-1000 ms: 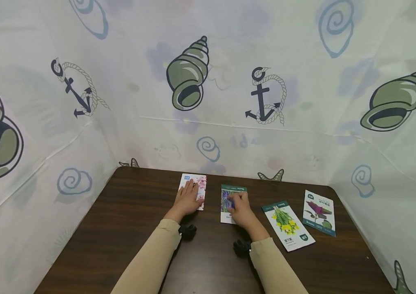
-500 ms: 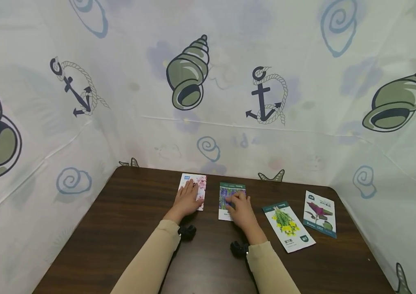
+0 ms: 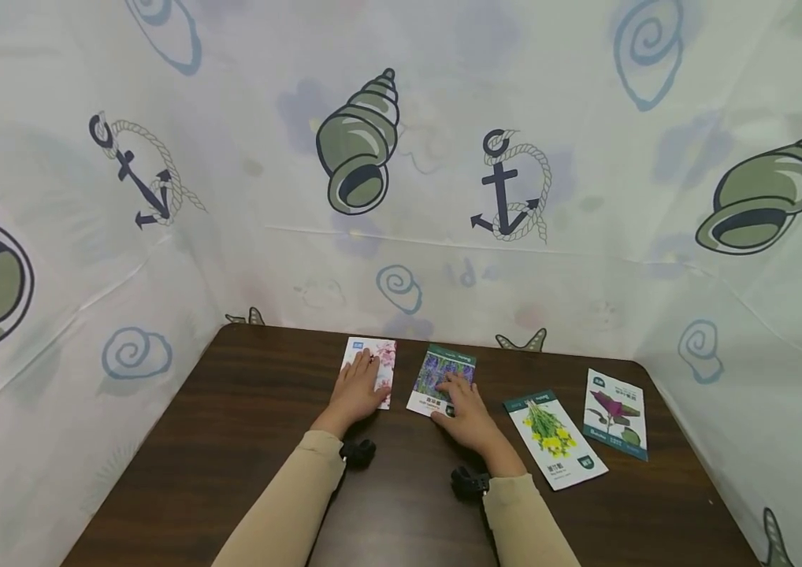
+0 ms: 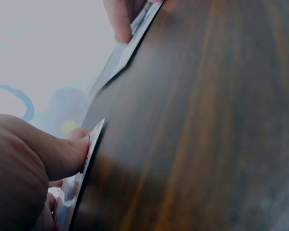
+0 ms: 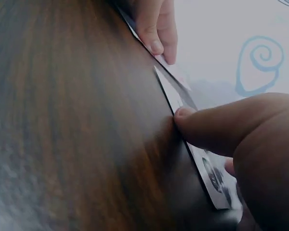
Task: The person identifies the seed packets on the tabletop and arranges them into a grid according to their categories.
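A seed packet with pink blossoms (image 3: 387, 356) lies at the table's far side. My left hand (image 3: 354, 394) rests on it with its fingers spread, and the left wrist view shows the thumb (image 4: 70, 154) touching the packet. To the right lies a seed packet with purple flowers (image 3: 431, 376), tilted to the right at its far end. My right hand (image 3: 472, 421) has its fingertips on that packet's printed face. In the right wrist view the right thumb (image 5: 207, 122) touches the packet's near edge. The fingers partly cover both pictures.
A yellow-flower packet (image 3: 555, 438) lies at a slant right of my right hand. Beyond it is a packet with a dark purple flower (image 3: 614, 413). The dark wooden table (image 3: 231, 441) meets a patterned cloth wall (image 3: 443, 307) at the back.
My right hand's fingers have spread from a bunched pose. The purple-flower packet has turned clockwise, its near end shifting left. My left hand stays on the pink packet.
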